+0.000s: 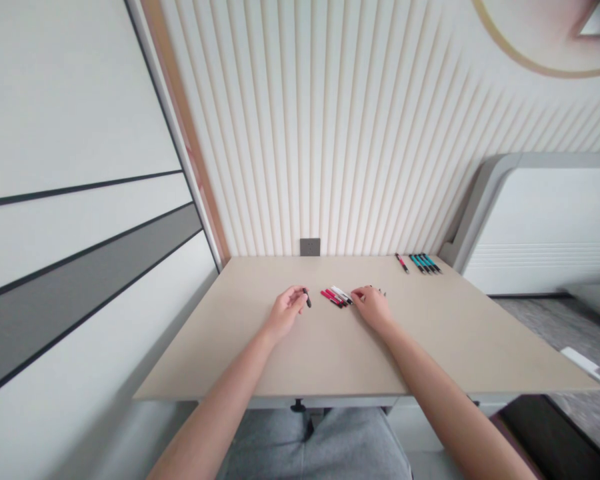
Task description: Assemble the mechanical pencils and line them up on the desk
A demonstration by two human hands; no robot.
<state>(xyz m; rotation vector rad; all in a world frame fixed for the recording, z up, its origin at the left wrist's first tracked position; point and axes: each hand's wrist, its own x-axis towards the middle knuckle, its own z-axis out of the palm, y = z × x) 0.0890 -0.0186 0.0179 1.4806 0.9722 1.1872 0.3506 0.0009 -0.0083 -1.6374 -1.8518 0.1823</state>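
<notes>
My left hand (285, 308) is closed on a short black pen (307, 298), held just above the desk left of the middle pens. Several red and black pens (333, 298) lie slanted side by side on the desk, with white and black pens (341, 294) along their right side. At the lower right end of the white pens is my right hand (373, 307), thumb and fingers pinched together. Whether it grips a pen end or only touches one cannot be made out. Dark pen tips (381, 291) show just behind it, mostly hidden.
On the beige desk (220, 347), a red and black pen (403, 263) and a row of teal and black pens (425, 264) lie at the back right. A dark wall socket (310, 247) sits above the back edge. A white cabinet (80, 280) stands on the left.
</notes>
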